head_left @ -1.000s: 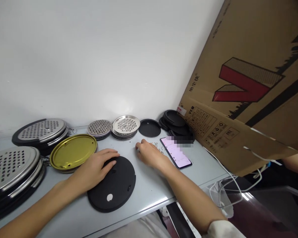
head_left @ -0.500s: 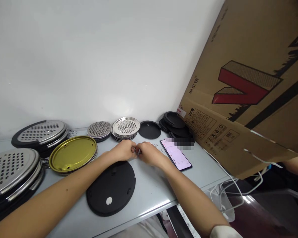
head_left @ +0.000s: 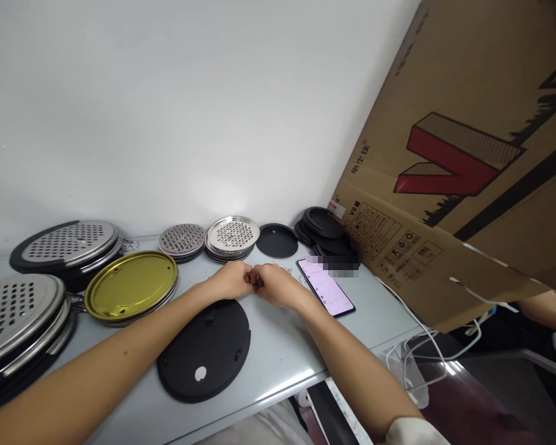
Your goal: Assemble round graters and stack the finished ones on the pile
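head view: one gold lid [head_left: 132, 284], one phone [head_left: 331, 293], one black disc [head_left: 208, 355] flat on the desk [head_left: 282, 364] — left hand [head_left: 234, 279] and right hand [head_left: 275, 284] touch just beyond the disc, fingers curled in; whether they pinch anything, i cannot tell.

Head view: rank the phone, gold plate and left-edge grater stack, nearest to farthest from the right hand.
1. Phone, right of the right hand
2. Gold plate, left, past the left hand
3. Grater stack, left picture edge
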A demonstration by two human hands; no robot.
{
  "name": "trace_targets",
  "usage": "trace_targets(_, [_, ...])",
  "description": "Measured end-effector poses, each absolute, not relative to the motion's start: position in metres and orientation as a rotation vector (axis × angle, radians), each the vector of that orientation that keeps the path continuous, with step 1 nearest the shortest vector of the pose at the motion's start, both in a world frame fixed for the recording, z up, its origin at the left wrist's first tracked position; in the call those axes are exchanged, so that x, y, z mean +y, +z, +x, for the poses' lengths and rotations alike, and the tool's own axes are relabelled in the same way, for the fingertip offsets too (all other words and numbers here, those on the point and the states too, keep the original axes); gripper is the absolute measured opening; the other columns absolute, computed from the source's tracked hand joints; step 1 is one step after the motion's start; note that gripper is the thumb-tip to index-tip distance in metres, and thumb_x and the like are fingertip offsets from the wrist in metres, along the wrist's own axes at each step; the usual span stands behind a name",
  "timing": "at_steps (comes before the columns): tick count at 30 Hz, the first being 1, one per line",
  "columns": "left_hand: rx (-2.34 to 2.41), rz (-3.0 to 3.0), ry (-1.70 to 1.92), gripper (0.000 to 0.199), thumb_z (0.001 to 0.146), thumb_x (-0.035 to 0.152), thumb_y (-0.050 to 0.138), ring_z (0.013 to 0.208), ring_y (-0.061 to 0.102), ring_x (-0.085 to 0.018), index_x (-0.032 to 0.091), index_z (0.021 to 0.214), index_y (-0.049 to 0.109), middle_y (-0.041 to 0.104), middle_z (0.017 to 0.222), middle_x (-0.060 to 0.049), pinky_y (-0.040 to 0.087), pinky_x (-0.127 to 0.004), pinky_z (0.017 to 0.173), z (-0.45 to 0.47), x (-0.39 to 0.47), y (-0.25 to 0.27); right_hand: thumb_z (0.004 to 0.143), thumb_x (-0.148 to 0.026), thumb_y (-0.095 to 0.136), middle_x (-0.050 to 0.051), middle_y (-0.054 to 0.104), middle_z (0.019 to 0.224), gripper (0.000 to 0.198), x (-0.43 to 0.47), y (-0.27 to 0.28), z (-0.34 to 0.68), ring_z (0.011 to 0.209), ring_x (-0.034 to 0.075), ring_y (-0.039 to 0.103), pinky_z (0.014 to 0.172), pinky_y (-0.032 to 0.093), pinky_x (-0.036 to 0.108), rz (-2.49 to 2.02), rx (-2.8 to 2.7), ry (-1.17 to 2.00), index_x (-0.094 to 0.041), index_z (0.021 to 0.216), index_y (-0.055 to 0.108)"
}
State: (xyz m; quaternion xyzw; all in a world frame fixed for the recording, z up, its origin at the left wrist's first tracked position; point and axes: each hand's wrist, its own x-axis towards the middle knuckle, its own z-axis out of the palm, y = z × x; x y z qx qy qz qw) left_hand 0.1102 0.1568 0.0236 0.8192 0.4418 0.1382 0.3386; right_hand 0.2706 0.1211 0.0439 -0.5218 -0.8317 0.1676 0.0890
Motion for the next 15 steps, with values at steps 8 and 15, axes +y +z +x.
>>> trace_targets(8, [1.146, 2.171, 0.317, 0.017, 0.064, 0.02, 0.069, 0.069, 0.065, -0.02, 0.016, 0.08, 0.071, 0.07, 0.072, 0.0, 0.045, -0.025, 0.06, 0.109, 0.158, 0.025, 0.07, -0.002, 0.055, 0.002, 0.07, 0.076, 0.026, 0.12, 0.048, 0.274, 0.069, 0.015, 0.061, 0.059, 0.037, 0.021, -1.499, -2.407, 0.542, -0.017, 0.086, 0.07])
trace_targets(15, [1.152, 2.275, 0.523, 0.029, 0.089, 0.035, 0.065, 0.094, 0.065, -0.026, 0.014, 0.109, 0.065, 0.066, 0.108, -0.005, 0.055, -0.038, 0.08, 0.114, 0.152, 0.013, 0.084, -0.008, 0.048, 0.007, 0.067, 0.097, 0.026, 0.092, 0.065, 0.254, 0.086, 0.016, 0.062, 0.075, 0.047, 0.025, -1.191, -2.018, 0.227, -0.017, 0.1, 0.066])
